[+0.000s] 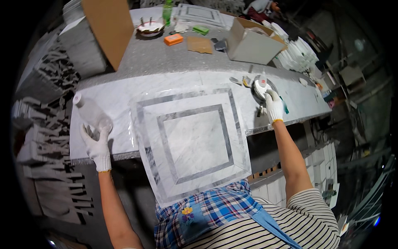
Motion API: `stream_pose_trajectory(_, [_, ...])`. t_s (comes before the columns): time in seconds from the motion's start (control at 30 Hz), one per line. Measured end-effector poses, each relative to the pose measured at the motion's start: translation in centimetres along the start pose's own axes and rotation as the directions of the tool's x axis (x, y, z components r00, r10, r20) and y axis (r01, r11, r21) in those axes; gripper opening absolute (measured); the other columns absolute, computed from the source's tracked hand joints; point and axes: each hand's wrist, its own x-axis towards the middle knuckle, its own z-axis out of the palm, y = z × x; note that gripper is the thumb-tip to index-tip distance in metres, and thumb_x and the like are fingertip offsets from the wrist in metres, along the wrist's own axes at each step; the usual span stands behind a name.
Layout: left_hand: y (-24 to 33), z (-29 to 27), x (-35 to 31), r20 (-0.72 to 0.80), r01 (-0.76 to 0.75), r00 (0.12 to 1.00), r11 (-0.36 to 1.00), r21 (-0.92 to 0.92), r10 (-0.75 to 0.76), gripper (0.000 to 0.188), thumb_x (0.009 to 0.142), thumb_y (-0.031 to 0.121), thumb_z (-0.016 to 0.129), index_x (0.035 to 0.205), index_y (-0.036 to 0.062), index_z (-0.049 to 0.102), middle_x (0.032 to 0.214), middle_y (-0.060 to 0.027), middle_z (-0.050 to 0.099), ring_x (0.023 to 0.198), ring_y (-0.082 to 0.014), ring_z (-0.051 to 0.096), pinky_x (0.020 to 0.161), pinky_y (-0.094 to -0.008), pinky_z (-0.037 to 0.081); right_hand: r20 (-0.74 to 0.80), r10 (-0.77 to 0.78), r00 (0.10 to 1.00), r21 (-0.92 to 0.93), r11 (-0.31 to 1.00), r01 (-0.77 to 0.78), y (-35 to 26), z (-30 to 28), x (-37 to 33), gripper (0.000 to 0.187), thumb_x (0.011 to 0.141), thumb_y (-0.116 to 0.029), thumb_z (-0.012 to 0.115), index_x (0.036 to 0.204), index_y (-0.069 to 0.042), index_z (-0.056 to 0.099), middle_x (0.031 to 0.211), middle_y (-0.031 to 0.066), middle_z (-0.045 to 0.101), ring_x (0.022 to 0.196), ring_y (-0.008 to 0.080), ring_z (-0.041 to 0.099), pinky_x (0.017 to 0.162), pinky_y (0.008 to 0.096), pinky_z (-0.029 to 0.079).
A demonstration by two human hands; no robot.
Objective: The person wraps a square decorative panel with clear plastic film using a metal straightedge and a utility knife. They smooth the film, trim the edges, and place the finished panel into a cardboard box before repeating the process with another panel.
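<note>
A square white marble tile panel (195,139) with two grey inlaid frames lies in front of me, its near part reaching past the table edge to my apron. At the left, my left hand (97,146), in a white knit glove, has its fingers apart around the foot of a translucent white bottle (92,111); whether they touch it I cannot tell. My gloved right hand (273,108) is over the near rim of a round dish (258,92), fingers bent together. What they pinch, if anything, is hidden. A small white bottle (263,79) stands at the dish.
Beyond the white table strip are an orange box (173,39), a cardboard piece (200,45), a green block (200,30), and an open carton (253,43). A tall cardboard sheet (110,31) rises at the left. Another person (265,8) is at the far right.
</note>
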Motion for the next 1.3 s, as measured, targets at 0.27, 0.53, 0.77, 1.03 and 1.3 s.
stream_pose_trajectory(0.27, [-3.1, 3.2, 3.5, -0.032, 0.073, 0.997, 0.98, 0.183, -0.068, 0.107, 0.07, 0.03, 0.094, 0.153, -0.0027, 0.036, 0.15, -0.0222, 0.05, 0.137, -0.033, 0.05, 0.109, -0.0399, 0.047, -0.131, -0.188, 0.973, -0.474, 0.874, 0.106, 6.0, -2.3, 2.4, 0.027, 0.097, -0.032, 0.059, 0.119, -0.022, 0.073, 0.113, 0.013, 0.071, 0.104, 0.0327, 0.068, 0.091, 0.0428, 0.053])
stream_pose_trajectory(0.53, [-5.7, 4.2, 5.1, -0.114, -0.053, 0.99, 0.977, 0.206, 0.078, 0.087, 0.074, 0.028, 0.092, 0.142, -0.005, 0.048, 0.133, -0.0205, 0.064, 0.121, -0.0301, 0.063, 0.106, -0.0391, 0.049, -0.225, -0.272, 0.936, -0.6, 0.795, 0.087, 6.1, -3.3, 3.1, 0.026, 0.097, -0.035, 0.059, 0.114, -0.02, 0.073, 0.11, 0.014, 0.07, 0.103, 0.0374, 0.065, 0.091, 0.0481, 0.052])
stream_pose_trajectory(0.77, [-3.8, 2.8, 3.5, 0.226, 0.09, 0.973, 0.975, -0.203, -0.043, 0.061, 0.085, 0.017, 0.082, 0.136, -0.0009, 0.052, 0.125, -0.0148, 0.063, 0.113, -0.0268, 0.062, 0.101, -0.04, 0.049, 0.058, -0.314, 0.948, -0.596, 0.751, 0.285, 6.7, -2.6, -4.4, 0.043, 0.093, -0.043, 0.067, 0.129, -0.019, 0.067, 0.133, 0.0162, 0.062, 0.12, 0.0369, 0.059, 0.102, 0.0463, 0.047])
stream_pose_trajectory(1.03, [5.6, -4.4, -2.3, 0.367, 0.058, 0.926, 0.995, 0.077, -0.083, 0.082, 0.073, 0.033, 0.083, 0.141, 0.0002, 0.051, 0.112, -0.0179, 0.07, 0.097, -0.0274, 0.069, 0.088, -0.0386, 0.055, 0.189, -0.282, 0.941, -0.736, 0.594, 0.325, 10.0, -2.8, -3.7, 0.045, 0.099, -0.041, 0.06, 0.137, -0.017, 0.061, 0.129, 0.0182, 0.067, 0.113, 0.04, 0.064, 0.094, 0.0464, 0.051])
stream_pose_trajectory(1.3, [7.2, -6.6, -6.1, 0.468, -0.015, 0.864, 0.921, 0.39, -0.184, 0.069, 0.073, 0.035, 0.078, 0.131, 0.0019, 0.06, 0.079, -0.0144, 0.073, 0.063, -0.0219, 0.071, 0.067, -0.033, 0.055, 0.145, -0.51, 0.848, -0.515, 0.693, 0.504, 3.3, -2.4, -6.5, 0.032, 0.099, -0.035, 0.06, 0.118, -0.013, 0.074, 0.105, 0.0148, 0.075, 0.094, 0.0351, 0.071, 0.082, 0.0442, 0.054])
